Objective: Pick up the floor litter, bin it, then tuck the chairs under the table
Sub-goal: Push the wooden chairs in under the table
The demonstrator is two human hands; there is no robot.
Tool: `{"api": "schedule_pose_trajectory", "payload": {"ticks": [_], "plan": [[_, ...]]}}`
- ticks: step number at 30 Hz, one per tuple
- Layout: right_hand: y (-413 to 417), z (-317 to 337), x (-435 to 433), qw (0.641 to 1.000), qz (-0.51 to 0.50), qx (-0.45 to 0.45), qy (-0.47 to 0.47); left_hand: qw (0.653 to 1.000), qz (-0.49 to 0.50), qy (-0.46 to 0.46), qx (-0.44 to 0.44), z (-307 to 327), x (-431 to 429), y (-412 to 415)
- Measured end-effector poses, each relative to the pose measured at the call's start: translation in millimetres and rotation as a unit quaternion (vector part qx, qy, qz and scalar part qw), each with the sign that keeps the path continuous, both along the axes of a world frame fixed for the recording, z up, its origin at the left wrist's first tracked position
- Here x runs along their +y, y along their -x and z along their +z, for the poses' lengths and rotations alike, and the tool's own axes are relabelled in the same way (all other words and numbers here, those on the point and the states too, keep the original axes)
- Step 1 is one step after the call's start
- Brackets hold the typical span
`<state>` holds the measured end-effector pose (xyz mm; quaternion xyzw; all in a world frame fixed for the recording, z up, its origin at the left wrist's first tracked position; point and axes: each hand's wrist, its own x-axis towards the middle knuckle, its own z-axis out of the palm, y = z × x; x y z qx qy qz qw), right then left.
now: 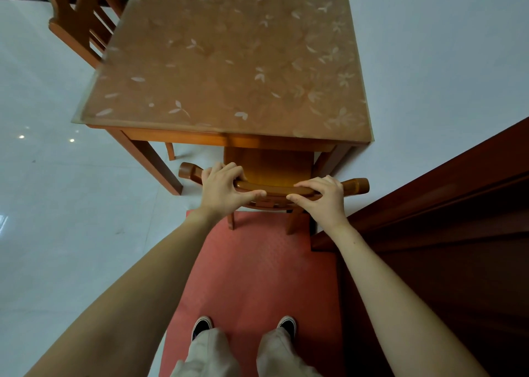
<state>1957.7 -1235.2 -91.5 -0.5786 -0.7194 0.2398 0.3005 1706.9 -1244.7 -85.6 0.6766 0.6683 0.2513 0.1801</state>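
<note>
A wooden chair (269,170) stands at the near end of the wooden table (229,61), its seat mostly under the tabletop. My left hand (223,189) grips the left part of its curved top rail. My right hand (322,197) holds the right part of the same rail, thumb in front and fingers over the top. A second wooden chair (80,18) stands at the table's far left side, its back close to the table edge. No litter shows on the floor.
A red mat (257,276) lies under my feet and the chair's rear legs. A dark wooden door or panel (443,233) rises close on the right. White tiled floor (57,190) spreads to the left; a pale wall runs along the table's right side.
</note>
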Motion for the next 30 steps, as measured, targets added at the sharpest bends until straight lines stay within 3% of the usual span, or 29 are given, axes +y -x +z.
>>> {"api": "schedule_pose_trajectory", "payload": {"ticks": [30], "plan": [[-16.8,2.3,37.8,1.000,0.014,-0.001,0.000,1.000,0.009,-0.001,-0.009,0.2,30.2,-18.5]]}}
